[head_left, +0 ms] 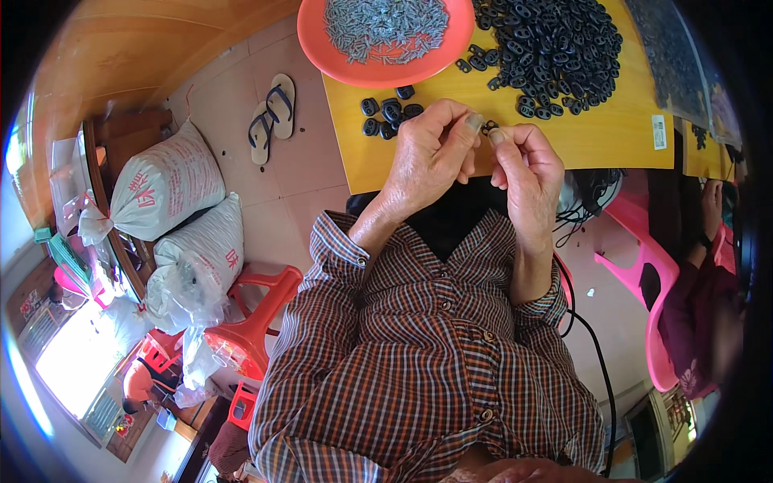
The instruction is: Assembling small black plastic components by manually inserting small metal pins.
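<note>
Just over the near edge of the yellow table, my left hand (433, 153) and my right hand (527, 165) meet thumb to thumb. Between their tips is a small black cord lock piece (489, 126), mostly covered by the fingers. Both hands are closed in a pinch on it. Beyond my left hand lies a small group of black cord locks (391, 110). A red plate (312, 50) holding many small grey metal springs (386, 30) stands at the far left of the table. Farther right spreads a big heap of black two-hole cord lock pieces (555, 48).
The yellow table (596, 145) has a clear plastic bag (676, 56) at its right side. Red stools (262, 314), white sacks (169, 181) and sandals (272, 121) are on the left. Another person's arm (708, 217) and a pink chair (656, 282) are at the right.
</note>
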A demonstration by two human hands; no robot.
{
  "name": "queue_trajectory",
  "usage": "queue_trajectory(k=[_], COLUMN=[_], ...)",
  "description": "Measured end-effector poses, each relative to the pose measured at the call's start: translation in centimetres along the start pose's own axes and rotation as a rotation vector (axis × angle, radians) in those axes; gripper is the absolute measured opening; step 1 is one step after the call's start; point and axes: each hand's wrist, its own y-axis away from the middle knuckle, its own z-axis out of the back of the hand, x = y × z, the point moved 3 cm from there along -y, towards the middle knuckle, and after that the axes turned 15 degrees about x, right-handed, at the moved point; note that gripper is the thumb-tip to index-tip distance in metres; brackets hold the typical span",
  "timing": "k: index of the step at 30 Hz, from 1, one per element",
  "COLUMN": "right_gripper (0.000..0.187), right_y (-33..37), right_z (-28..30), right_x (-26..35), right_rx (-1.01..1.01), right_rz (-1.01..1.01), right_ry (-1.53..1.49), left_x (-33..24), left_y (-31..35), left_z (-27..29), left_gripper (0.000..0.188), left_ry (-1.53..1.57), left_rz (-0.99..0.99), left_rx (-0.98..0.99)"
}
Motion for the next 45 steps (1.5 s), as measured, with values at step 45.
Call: queue_trajectory(k=[45], right_gripper=[0.014], right_y=[1.1], right_z=[4.3], right_x=[-0.2], right_rx=[-0.236], right_rz=[0.081], right_ry=[0.054], left_x=[-1.0], left_y=[-6.4], left_z=[-2.9], left_gripper=[0.013], left_ry=[-0.971], left_rz=[-0.351], left_rx=[-0.131])
